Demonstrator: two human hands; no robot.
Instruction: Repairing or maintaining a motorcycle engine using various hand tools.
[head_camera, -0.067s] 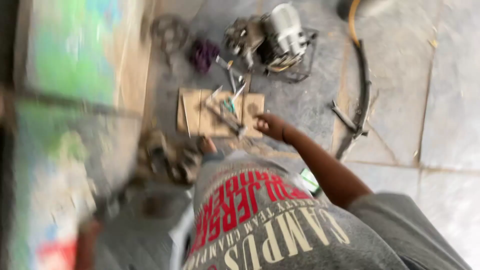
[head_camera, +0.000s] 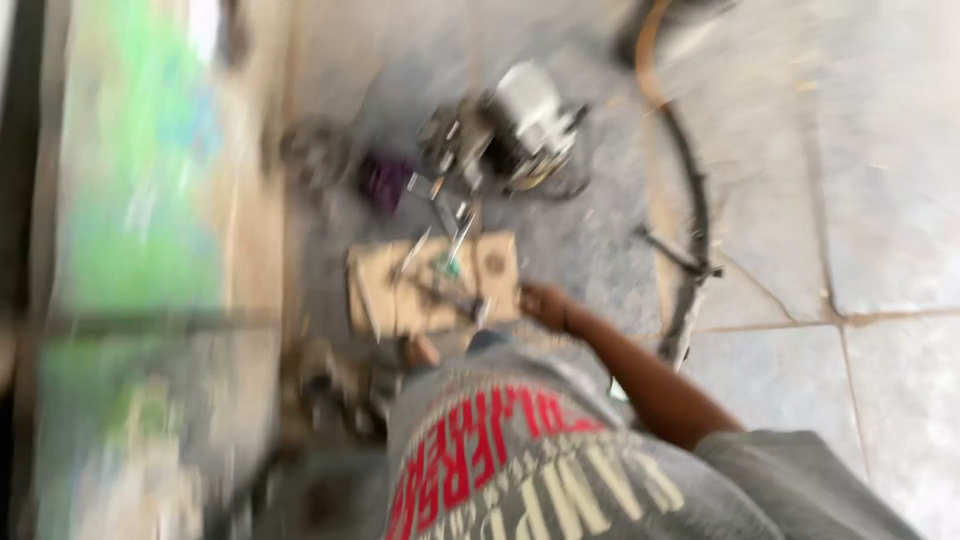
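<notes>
Right hand (head_camera: 545, 303) is out at the end of a bare forearm, at the 3 o'clock edge of a flat piece of cardboard (head_camera: 432, 285) on the floor. Fingers look curled toward the cardboard edge, but the frame is motion-blurred; can't tell how far open the hand is or whether it grips anything. Left hand isn't clearly visible; a small skin-toned patch at the cardboard's 6 o'clock edge could be fingers or a knee, can't tell.

Cardboard carries a scatter of thin metal hand tools (head_camera: 440, 258); individual types unreadable in the blur.

At 12 o'clock from the cardboard: a small engine (head_camera: 515, 125), grey-white housing, sitting on the grey stone floor (head_camera: 880, 200). Purple object (head_camera: 385, 180) at 11 o'clock, near the engine. Dark curved hose (head_camera: 690, 215) runs at 2–3 o'clock, well apart from the hand.

Grey printed shirt (head_camera: 560, 470) fills the bottom of frame.
</notes>
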